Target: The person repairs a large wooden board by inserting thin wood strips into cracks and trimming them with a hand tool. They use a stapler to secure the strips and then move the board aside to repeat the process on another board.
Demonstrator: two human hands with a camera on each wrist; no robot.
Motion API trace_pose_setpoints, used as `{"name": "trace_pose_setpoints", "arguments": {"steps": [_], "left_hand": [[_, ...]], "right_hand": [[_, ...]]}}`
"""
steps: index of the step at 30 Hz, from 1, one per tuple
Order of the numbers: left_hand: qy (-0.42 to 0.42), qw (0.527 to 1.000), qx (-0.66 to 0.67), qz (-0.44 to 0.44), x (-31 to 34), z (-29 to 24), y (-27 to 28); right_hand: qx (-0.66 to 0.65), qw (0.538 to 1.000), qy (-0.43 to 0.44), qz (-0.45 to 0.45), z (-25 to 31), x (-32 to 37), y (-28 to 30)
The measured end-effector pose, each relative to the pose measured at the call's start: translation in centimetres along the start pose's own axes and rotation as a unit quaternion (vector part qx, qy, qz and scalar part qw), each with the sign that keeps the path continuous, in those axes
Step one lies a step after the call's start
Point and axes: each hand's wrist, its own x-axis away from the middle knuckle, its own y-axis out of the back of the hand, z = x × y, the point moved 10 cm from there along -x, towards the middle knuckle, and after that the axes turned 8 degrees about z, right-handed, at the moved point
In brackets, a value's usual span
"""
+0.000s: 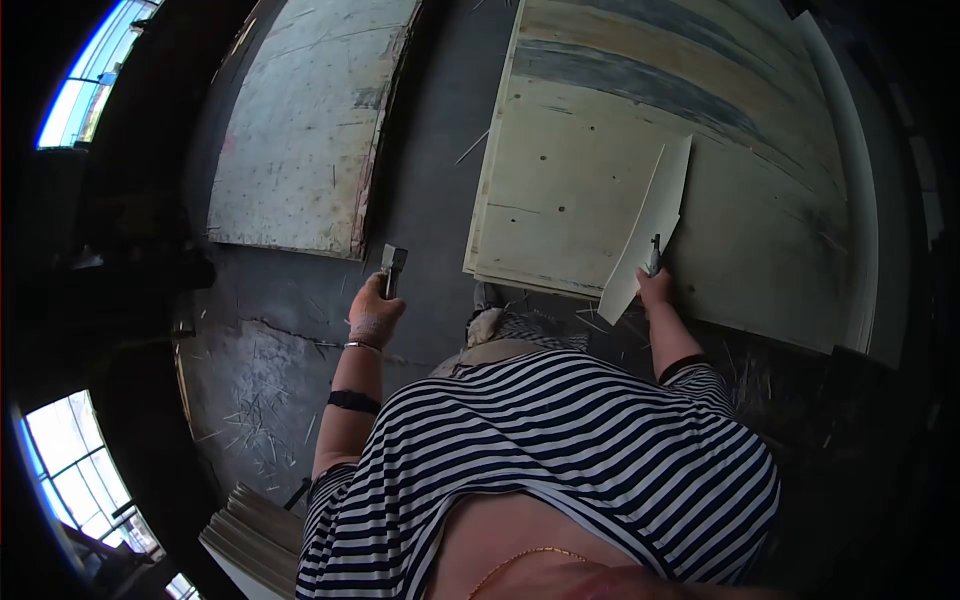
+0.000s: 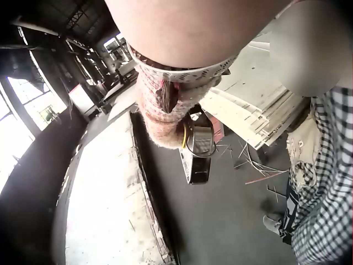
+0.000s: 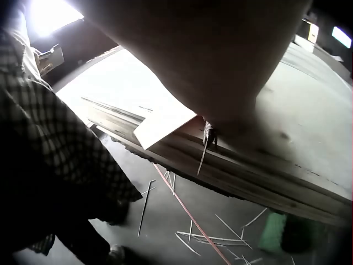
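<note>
A light glove covers my left hand, whose fingers are curled round a metal tool held above the floor between two stacks. The left wrist view has the same gloved hand and the boxy metal end of the tool. Over the near edge of the right-hand sheet stack, my bare right hand grips a small dark pointed tool. A narrow pale strip lies beside that hand, its near end past the stack's edge; whether the fingers also touch it, I cannot tell.
Another stack of boards stands at the left. Thin slivers litter the floor, and more sheets lie at the lower left. A green object is on the floor beside the stack in the right wrist view.
</note>
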Motion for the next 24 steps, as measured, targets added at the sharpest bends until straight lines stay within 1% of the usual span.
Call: {"name": "trace_pose_setpoints", "arguments": {"steps": [1,2,3,4,5,6,7,9,10,11,12,14,15,16,17,19,20,21,22,24], "left_hand": [[-0.012,0.999,-0.009,0.03,-1.2,-1.6,1.1],[-0.036,0.999,0.002,0.033,-3.0,-1.6,1.6],[-0.047,0.998,-0.003,0.044,-4.5,-1.5,2.2],[-0.054,0.995,-0.049,0.066,-5.9,-1.6,2.7],[-0.064,0.99,-0.095,0.086,-7.3,-1.7,3.1],[-0.05,0.987,-0.1,0.115,-8.6,-0.8,3.3],[-0.037,0.982,-0.111,0.145,-9.9,0.7,3.6],[-0.036,0.98,-0.118,0.157,-13.4,4.0,4.7],[-0.023,0.974,-0.132,0.182,-15.8,5.6,4.9],[-0.008,0.968,-0.146,0.205,-18.2,6.7,5.5],[-0.021,0.961,-0.163,0.22,-20.5,6.4,6.4],[-0.073,0.955,-0.223,0.183,-25.2,3.1,9.1],[-0.097,0.945,-0.226,0.215,-27.4,1.0,9.6],[-0.127,0.941,-0.23,0.216,-29.4,-1.8,10.4],[-0.159,0.934,-0.235,0.215,-31.5,-4.9,11.4],[-0.24,0.922,-0.239,0.19,-34.9,-11.8,12.5],[-0.275,0.915,-0.235,0.179,-36.4,-15.3,12.5],[-0.319,0.898,-0.246,0.174,-37.4,-19.3,12.3],[-0.362,0.881,-0.256,0.166,-37.8,-23.2,11.8],[-0.399,0.843,-0.307,0.188,-39.9,-29.5,9.3]], "right_hand": [[-0.051,0.996,-0.058,0.034,0.9,2.3,0.2],[-0.05,0.996,-0.072,0.034,1.2,3.0,0.3],[-0.047,0.995,-0.083,0.032,1.6,3.1,0.8],[-0.079,0.993,-0.082,0.018,1.9,3.3,0.7],[-0.113,0.992,-0.061,-0.01,2.8,3.0,0.2],[-0.15,0.987,-0.045,-0.038,3.6,3.4,-1.0],[-0.168,0.98,-0.099,-0.038,6.4,4.5,-2.1],[-0.288,0.952,-0.087,-0.058,9.4,3.8,-6.4],[-0.317,0.941,-0.079,-0.093,12.0,4.0,-7.7],[-0.336,0.93,-0.096,-0.116,12.8,3.4,-9.8],[-0.371,0.915,-0.092,-0.133,14.4,3.1,-11.5],[-0.422,0.887,-0.092,-0.161,18.1,3.1,-14.6],[-0.441,0.874,-0.1,-0.178,19.6,3.3,-15.9],[-0.459,0.86,-0.106,-0.194,20.9,3.6,-16.9],[-0.476,0.851,-0.094,-0.2,21.6,3.4,-18.4],[-0.473,0.844,-0.121,-0.221,22.9,4.2,-20.2],[-0.463,0.845,-0.142,-0.227,23.6,4.5,-20.9],[-0.433,0.856,-0.167,-0.228,25.3,5.4,-20.3],[-0.437,0.85,-0.168,-0.241,25.4,5.2,-20.2],[-0.433,0.845,-0.115,-0.292,25.7,4.4,-20.0]]}}
